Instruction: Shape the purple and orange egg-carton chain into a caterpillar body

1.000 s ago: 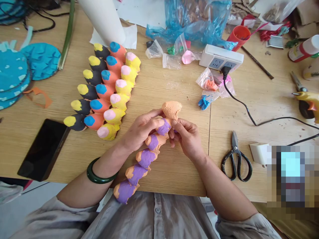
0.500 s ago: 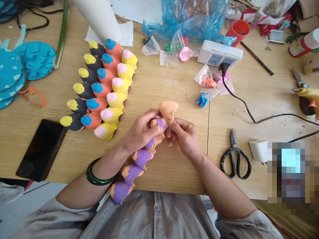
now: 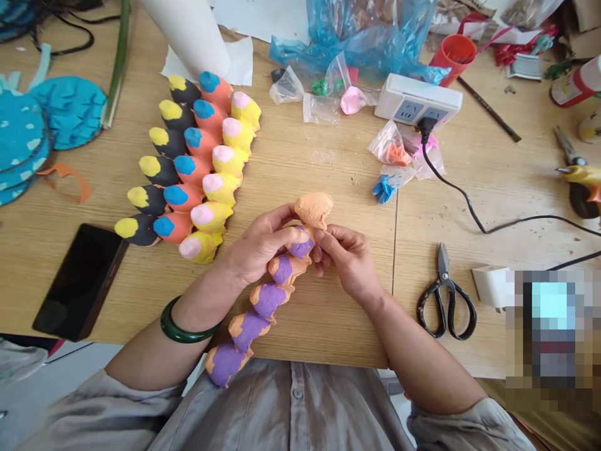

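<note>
**A:** Anything we can read?

**B:** Barely. The red label (image 3: 563, 93) on the white bottle (image 3: 585, 72) probably has print, but it's too small for us.

**A:** Power strip (image 3: 417, 99)?

**B:** Just sockets, no lettering we can make out. The pixelated block (image 3: 549, 338) hides its surface, so nothing readable.

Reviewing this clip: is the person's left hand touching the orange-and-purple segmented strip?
Touching. The head view shows the left hand curled over the orange-and-purple segmented strip, its fingers resting on a purple section with no gap.
</note>
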A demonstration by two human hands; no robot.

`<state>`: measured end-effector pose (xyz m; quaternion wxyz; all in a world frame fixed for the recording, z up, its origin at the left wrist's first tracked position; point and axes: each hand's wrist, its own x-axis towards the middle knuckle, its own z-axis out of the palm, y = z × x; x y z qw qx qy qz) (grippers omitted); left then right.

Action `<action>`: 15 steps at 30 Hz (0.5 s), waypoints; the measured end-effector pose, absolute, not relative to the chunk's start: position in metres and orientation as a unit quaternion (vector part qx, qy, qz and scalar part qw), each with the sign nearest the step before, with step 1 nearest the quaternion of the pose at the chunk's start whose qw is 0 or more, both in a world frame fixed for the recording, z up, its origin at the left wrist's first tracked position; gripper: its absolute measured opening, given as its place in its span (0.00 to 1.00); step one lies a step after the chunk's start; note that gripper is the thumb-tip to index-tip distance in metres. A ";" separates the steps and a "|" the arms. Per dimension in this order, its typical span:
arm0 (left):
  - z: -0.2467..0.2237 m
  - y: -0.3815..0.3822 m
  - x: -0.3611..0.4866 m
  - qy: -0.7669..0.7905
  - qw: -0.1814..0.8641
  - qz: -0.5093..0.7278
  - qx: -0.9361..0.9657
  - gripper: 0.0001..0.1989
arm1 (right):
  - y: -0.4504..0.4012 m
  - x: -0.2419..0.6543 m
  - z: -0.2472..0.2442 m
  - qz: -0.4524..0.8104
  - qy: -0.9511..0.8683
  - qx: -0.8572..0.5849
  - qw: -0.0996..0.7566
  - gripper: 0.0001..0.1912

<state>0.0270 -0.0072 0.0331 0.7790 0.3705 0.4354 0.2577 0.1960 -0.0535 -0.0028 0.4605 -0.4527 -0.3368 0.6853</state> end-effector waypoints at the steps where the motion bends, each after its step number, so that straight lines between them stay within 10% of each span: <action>1: 0.032 -0.008 0.026 0.442 0.773 0.261 0.372 0.14 | -0.054 0.196 -0.003 0.683 -0.342 -0.453 0.460 0.28; 15: 0.029 -0.009 0.028 0.419 0.801 0.277 0.325 0.16 | -0.052 0.197 -0.003 0.692 -0.319 -0.440 0.475 0.27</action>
